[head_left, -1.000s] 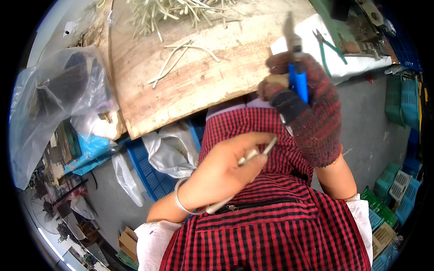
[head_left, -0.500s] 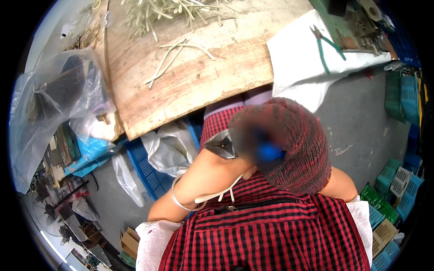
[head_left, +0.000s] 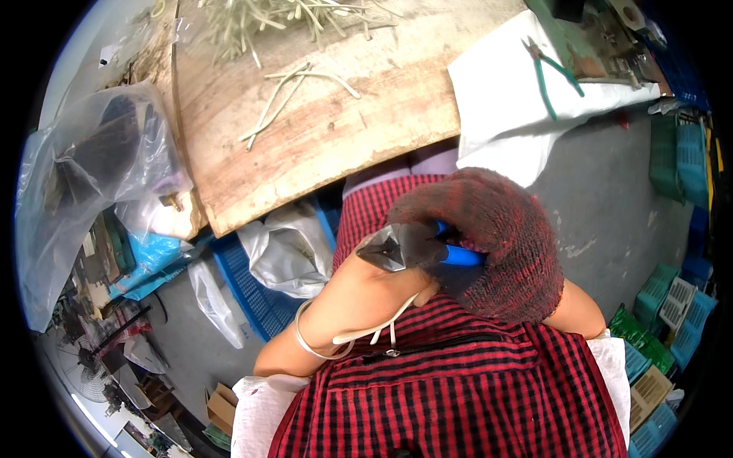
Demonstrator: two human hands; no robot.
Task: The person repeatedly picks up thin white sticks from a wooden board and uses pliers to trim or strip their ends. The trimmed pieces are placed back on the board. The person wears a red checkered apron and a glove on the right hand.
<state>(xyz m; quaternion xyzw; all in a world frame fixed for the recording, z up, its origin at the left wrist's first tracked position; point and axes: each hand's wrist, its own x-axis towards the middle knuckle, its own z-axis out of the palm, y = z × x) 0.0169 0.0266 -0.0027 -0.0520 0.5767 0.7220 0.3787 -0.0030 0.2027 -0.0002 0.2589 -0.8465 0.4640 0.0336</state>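
A knitted dark red and black glove covers my right hand (head_left: pixel 489 237), which is closed around pliers with blue handles (head_left: pixel 463 256). Their metal jaws (head_left: pixel 384 249) point left, above the back of my left hand (head_left: pixel 382 290). That bare hand is closed on a pale cord (head_left: pixel 355 334), whose thin ends stick out below the fingers near my lap. Its fingertips are partly hidden behind the pliers and the glove, so I cannot tell where the cord meets the jaws. A bangle (head_left: pixel 300 336) circles my left wrist.
On the wooden table (head_left: pixel 382 114) ahead lie a few loose pale cords (head_left: pixel 279 107) and a heap of similar ones (head_left: pixel 259 23). Green-handled pliers (head_left: pixel 544 84) rest on a white sheet (head_left: pixel 496 99) at right. Below the table's edge stands a blue crate (head_left: pixel 248 286) with a white bag.
The pliers and gloved hand have shifted slightly to the right, and the blue handles show more plainly. My left hand has moved slightly with them, still holding the cord.
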